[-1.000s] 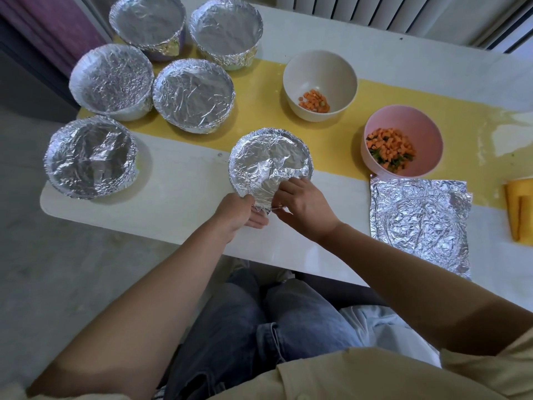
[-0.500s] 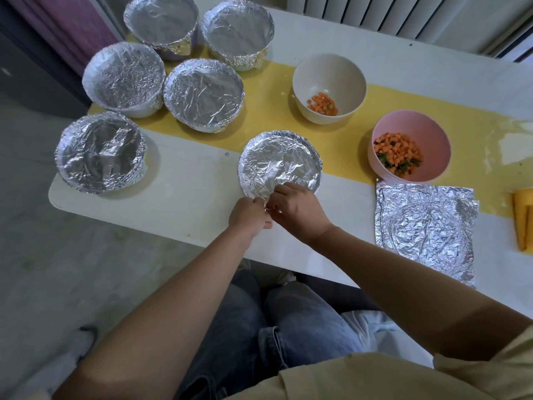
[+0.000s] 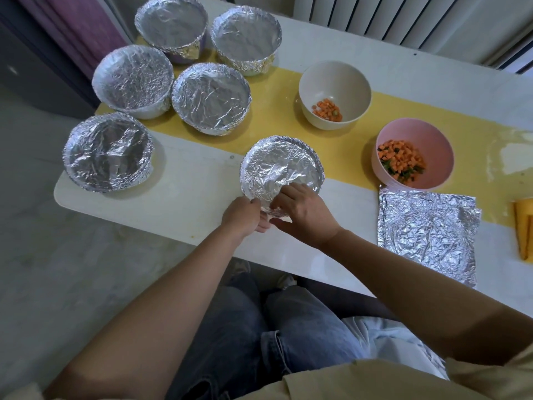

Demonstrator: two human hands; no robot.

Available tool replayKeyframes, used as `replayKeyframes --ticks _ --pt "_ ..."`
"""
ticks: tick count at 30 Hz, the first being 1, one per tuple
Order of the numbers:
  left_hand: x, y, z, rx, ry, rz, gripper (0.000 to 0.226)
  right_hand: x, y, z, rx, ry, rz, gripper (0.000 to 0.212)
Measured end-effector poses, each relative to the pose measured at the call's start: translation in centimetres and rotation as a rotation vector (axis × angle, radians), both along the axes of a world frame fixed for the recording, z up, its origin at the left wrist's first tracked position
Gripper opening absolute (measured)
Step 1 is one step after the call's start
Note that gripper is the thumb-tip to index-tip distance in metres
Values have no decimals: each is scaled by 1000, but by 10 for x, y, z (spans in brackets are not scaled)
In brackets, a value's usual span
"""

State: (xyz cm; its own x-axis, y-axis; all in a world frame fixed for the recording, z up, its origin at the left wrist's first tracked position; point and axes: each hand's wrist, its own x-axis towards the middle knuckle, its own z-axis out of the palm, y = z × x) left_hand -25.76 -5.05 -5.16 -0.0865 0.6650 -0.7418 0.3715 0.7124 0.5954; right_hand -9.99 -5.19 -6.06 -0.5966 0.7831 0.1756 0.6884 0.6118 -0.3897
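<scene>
Since a second ago the loose flap on the round foil-covered bowl (image 3: 282, 166) has been folded flat over its near rim; both hands have closed in on that rim. Five other crinkled foil-wrapped bowls (image 3: 106, 151) crowd the counter's (image 3: 173, 203) left end, from the near left corner back to the far edge. The left hand (image 3: 245, 215) curls round the bowl's near rim, gripping the foil; the bowl sits close to the near edge, about midway along, half on the yellow strip (image 3: 288, 122). The right hand (image 3: 302, 215) pinches the same rim, fingers on top, thumb beneath. Further right stand a cream bowl with a few carrot cubes (image 3: 334, 82) and a pink bowl of diced carrot and greens (image 3: 415, 140); a flat creased foil sheet (image 3: 427, 235) lies at the near edge.
</scene>
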Motion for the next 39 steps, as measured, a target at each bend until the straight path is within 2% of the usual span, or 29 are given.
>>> replayKeyframes --ticks 8,12,17,26,32,39 --pt "-10 2 0 26 -5 -37 41 3 1 -3 47 25 -25 14" --pt "-6 -5 4 -38 40 -19 58 -4 -1 -5 32 23 -23 13" --pt "4 -11 7 -82 -102 75 42 -11 -1 -6 37 36 -34 18" --pt "-2 -3 6 -36 -109 92 32 -4 -1 -3 24 22 28 15" --pt "-15 -1 10 -24 -129 42 35 4 -3 -2 59 13 13 13" --pt "-9 -9 7 -51 -64 109 46 -5 -1 -2 0 51 -1 8"
